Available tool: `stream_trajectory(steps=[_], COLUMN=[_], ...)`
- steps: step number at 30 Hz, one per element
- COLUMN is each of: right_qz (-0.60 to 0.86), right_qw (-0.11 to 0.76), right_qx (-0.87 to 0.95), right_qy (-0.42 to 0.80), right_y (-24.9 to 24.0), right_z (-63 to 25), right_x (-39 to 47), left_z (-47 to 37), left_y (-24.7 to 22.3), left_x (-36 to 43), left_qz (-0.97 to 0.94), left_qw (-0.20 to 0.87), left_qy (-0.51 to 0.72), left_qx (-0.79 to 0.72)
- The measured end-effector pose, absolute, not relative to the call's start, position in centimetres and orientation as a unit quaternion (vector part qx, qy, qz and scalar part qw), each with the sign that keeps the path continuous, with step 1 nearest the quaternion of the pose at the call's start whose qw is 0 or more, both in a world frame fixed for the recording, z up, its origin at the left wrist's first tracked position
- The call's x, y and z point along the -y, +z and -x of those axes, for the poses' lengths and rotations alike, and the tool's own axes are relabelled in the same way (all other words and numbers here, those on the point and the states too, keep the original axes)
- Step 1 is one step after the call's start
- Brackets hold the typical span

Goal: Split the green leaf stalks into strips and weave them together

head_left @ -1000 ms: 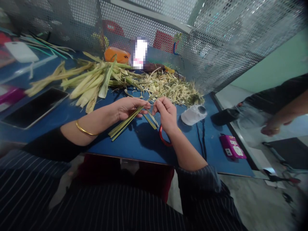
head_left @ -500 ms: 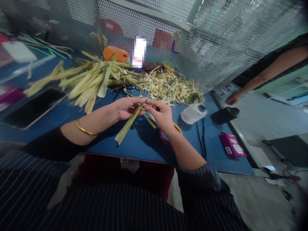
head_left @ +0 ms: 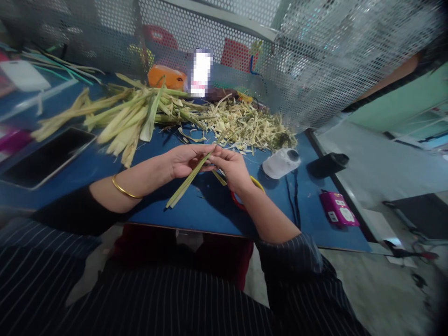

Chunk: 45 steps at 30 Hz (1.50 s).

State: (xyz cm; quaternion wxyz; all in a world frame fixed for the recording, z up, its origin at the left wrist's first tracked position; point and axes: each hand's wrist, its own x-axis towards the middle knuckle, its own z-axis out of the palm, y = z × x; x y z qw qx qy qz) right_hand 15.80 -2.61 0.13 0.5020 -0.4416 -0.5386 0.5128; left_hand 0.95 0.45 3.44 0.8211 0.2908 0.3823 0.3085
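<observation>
A folded green husk strip (head_left: 187, 187) slants down and left from between my fingertips, over the blue table. My left hand (head_left: 187, 160) pinches it near its upper end. Fingers of my right hand (head_left: 230, 167) are closed on the same strip, touching my left fingertips. A shorter strip end (head_left: 219, 177) hangs below my right hand. Behind my hands lie a pile of shredded husk (head_left: 245, 122) and, further left, a bundle of long husks (head_left: 129, 114). Under my right wrist is a red and yellow ring (head_left: 258, 183), partly hidden.
On the blue table (head_left: 224, 214) are a dark tablet (head_left: 47, 156) at left, a white spool (head_left: 281, 163), black cords (head_left: 294, 198) and a purple packet (head_left: 339, 208) at right. A black roll (head_left: 328, 165) lies near the right edge. A perforated metal screen (head_left: 210, 28) stands behind.
The other person's hand at the right has left the table area; only part of an arm shows behind the screen. My hands have shifted slightly, still on the strip.
</observation>
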Motion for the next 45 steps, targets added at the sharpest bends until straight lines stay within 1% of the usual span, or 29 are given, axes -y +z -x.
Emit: stream_trajectory(steps=[4, 6, 9, 15, 21, 31, 34, 37, 38, 40, 42, 43, 45], right_qz=[0.467, 0.462, 0.437, 0.409, 0.409, 0.417, 0.417, 0.471, 0.501, 0.555, 0.575, 0.571, 0.55], right_qw=[0.498, 0.5, 0.514, 0.531, 0.515, 0.501, 0.523, 0.542, 0.531, 0.468, 0.389, 0.368, 0.378], right_qx=[0.585, 0.598, 0.593, 0.557, 0.528, 0.547, 0.549, 0.561, 0.575, 0.621, 0.671, 0.689, 0.712], right_qy=[0.437, 0.423, 0.439, 0.49, 0.538, 0.525, 0.501, 0.412, 0.368, 0.295, 0.26, 0.25, 0.218], right_y=[0.7, 1.1, 1.6, 2.0, 2.1, 1.4, 1.7, 1.7, 1.6, 1.2, 0.8, 0.7, 0.7], right_z=[-16.1, -16.4, -16.9, -17.3, -17.1, -16.5, -16.7, -17.3, -17.6, -18.0, -18.2, -18.2, -18.1], right_x=[2.6, 2.6, 2.5, 2.5, 2.7, 2.5, 2.5, 2.2, 2.1, 1.8, 1.6, 1.6, 1.7], left_z=[-0.8, -0.7, -0.8, -1.2, -1.0, -1.2, -1.2, -1.2, -1.2, -1.2, -1.2, -1.2, -1.2], left_y=[3.5, 3.5, 3.3, 2.2, 1.8, 1.3, 1.6, 2.3, 2.6, 2.8, 2.7, 2.5, 2.2], left_x=[-0.6, -0.6, -0.6, -0.4, -0.1, 0.2, 0.0, -0.3, -0.3, -0.5, -0.5, -0.6, -0.6], left_qz=[-0.32, -0.34, -0.386, -0.508, -0.663, -0.716, -0.691, -0.612, -0.586, -0.548, -0.529, -0.524, -0.524], left_qw=[0.806, 0.788, 0.748, 0.63, 0.467, 0.353, 0.375, 0.454, 0.479, 0.516, 0.532, 0.536, 0.54], left_qy=[0.315, 0.331, 0.363, 0.415, 0.416, 0.394, 0.401, 0.436, 0.445, 0.453, 0.455, 0.456, 0.453], left_qx=[-0.387, -0.393, -0.4, -0.416, -0.411, -0.455, -0.47, -0.479, -0.479, -0.478, -0.479, -0.48, -0.479])
